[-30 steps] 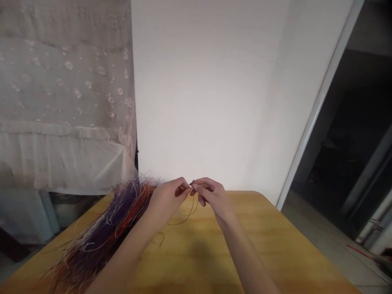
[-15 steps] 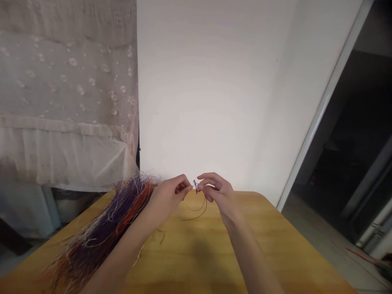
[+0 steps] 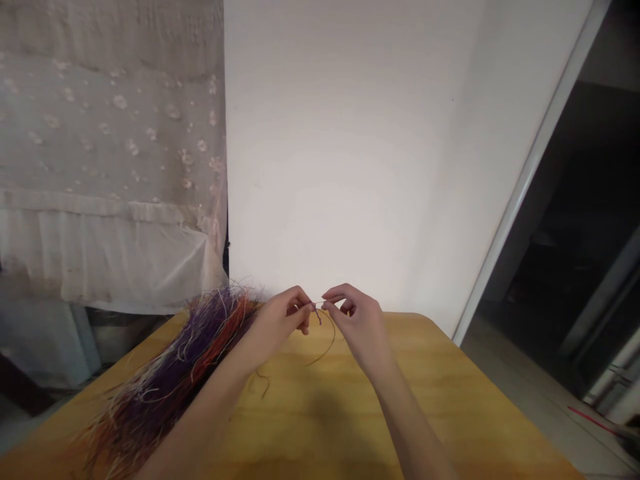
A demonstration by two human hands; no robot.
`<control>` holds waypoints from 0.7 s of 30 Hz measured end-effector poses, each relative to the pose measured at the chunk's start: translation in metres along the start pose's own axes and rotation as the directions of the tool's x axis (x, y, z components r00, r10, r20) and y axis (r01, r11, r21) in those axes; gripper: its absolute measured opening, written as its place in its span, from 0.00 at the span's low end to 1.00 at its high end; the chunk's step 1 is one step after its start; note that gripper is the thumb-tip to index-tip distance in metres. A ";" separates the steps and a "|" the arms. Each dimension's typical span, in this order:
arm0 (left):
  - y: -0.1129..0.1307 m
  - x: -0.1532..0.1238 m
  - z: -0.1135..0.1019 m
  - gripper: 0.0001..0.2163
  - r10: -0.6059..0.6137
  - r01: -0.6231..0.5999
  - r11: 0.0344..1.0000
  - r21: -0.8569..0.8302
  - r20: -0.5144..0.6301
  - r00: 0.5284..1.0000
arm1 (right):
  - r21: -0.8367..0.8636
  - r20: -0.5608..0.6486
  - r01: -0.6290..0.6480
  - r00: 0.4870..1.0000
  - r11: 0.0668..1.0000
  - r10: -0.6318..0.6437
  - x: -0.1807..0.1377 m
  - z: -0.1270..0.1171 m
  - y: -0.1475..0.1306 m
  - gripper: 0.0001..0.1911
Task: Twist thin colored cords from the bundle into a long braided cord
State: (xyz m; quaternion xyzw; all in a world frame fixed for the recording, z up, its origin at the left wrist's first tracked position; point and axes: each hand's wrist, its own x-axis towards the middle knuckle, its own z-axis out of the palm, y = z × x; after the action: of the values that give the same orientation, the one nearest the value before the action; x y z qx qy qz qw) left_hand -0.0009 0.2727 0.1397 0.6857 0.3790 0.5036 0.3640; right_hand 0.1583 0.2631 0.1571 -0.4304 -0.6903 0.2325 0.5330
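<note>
My left hand [image 3: 287, 312] pinches a small purple knotted piece [image 3: 319, 317] between thumb and forefinger, above the far part of the table. Just to its right, my right hand [image 3: 354, 312] has thumb and forefinger closed on a thin brown strand [image 3: 333, 333]. A short stretch of strand runs between the two sets of fingertips. The strand's loose end curves down below the hands over the wood. By my left forearm lies a thick bundle of purple, orange and pale straw-like strands [image 3: 193, 353], partly hidden by the arm.
The yellow wooden table [image 3: 440, 393] reaches to a white wall panel [image 3: 340, 153]. A floral lace curtain [image 3: 115, 133] hangs at the left. On the right is a dark doorway with tiled floor [image 3: 505, 340]. A stray strand [image 3: 265, 385] lies near the bundle.
The purple knotted piece has gone from standing between the hands to hanging at my left fingertips. My right fingers have closed into a pinch on the strand, and its hanging loop has narrowed.
</note>
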 end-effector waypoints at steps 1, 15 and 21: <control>-0.002 0.001 0.002 0.07 -0.004 0.003 0.999 -0.035 -0.022 1.000 | -0.048 -0.057 0.017 0.998 0.999 -0.020 -0.002 0.002 -0.002 0.05; -0.014 0.008 -0.011 0.15 -0.115 -0.122 0.885 -0.450 -0.464 0.878 | -0.301 0.323 0.128 0.946 0.945 -0.025 -0.015 0.015 -0.014 0.10; -0.022 0.012 -0.041 0.19 -0.147 -0.106 0.893 -0.437 -0.507 0.849 | -0.376 0.407 0.149 0.913 0.915 0.019 -0.014 0.011 0.009 0.14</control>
State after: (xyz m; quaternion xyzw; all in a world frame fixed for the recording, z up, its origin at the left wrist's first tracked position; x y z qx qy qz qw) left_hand -0.0415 0.2979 0.1346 0.4136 0.3447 0.7418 0.3999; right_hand 0.1514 0.2572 0.1391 -0.4492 -0.8320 0.1522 0.2880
